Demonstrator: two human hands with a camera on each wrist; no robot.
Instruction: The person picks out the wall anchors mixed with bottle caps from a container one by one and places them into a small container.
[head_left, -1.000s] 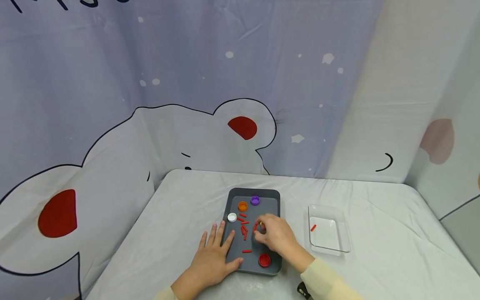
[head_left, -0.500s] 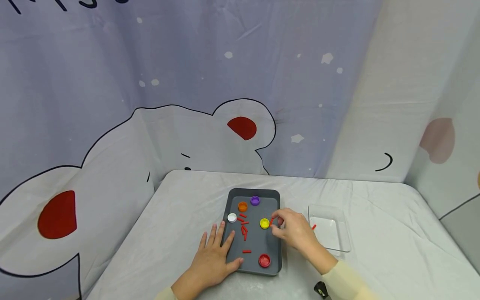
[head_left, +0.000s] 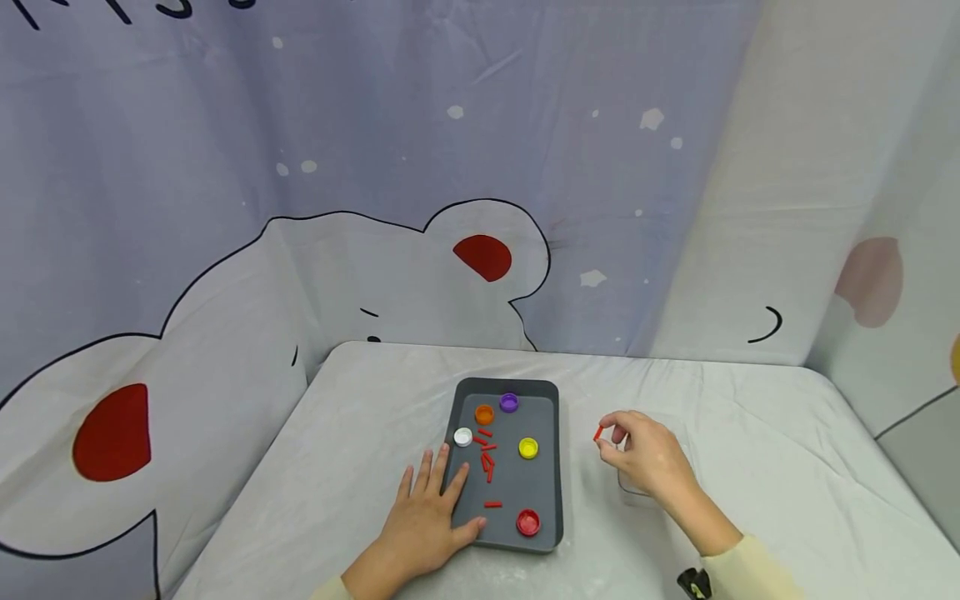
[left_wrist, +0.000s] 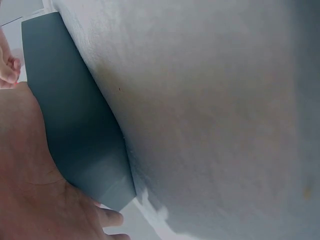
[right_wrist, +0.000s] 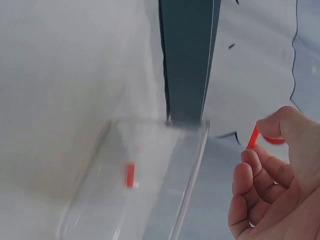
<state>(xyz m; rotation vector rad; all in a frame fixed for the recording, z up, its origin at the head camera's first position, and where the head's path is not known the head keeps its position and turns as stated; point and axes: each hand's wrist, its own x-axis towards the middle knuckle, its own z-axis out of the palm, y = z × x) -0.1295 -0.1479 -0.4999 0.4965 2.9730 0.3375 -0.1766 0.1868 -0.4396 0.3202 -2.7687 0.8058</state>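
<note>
Between thumb and fingertips my right hand (head_left: 648, 454) pinches a small red stick (head_left: 598, 432), held near the left side of a clear plastic box (head_left: 636, 492). One more red stick (right_wrist: 130, 175) lies inside that box in the right wrist view. My left hand (head_left: 426, 521) rests with spread fingers on the left edge of a grey tray (head_left: 517, 533). Several red sticks (head_left: 487, 461) lie scattered in the tray. In the left wrist view my left palm (left_wrist: 30, 175) is beside the tray's side wall.
Around the sticks in the tray sit small round caps: purple (head_left: 508, 402), orange (head_left: 484, 414), white (head_left: 462, 437), yellow (head_left: 528, 448) and red (head_left: 528, 522). A white cloth (head_left: 375, 400) covers the table, and a printed curtain (head_left: 360, 125) hangs behind it.
My right hand has lifted a red stick out of the tray and carried it right, to the clear box. The yellow cap is now uncovered. My left hand has stayed put.
</note>
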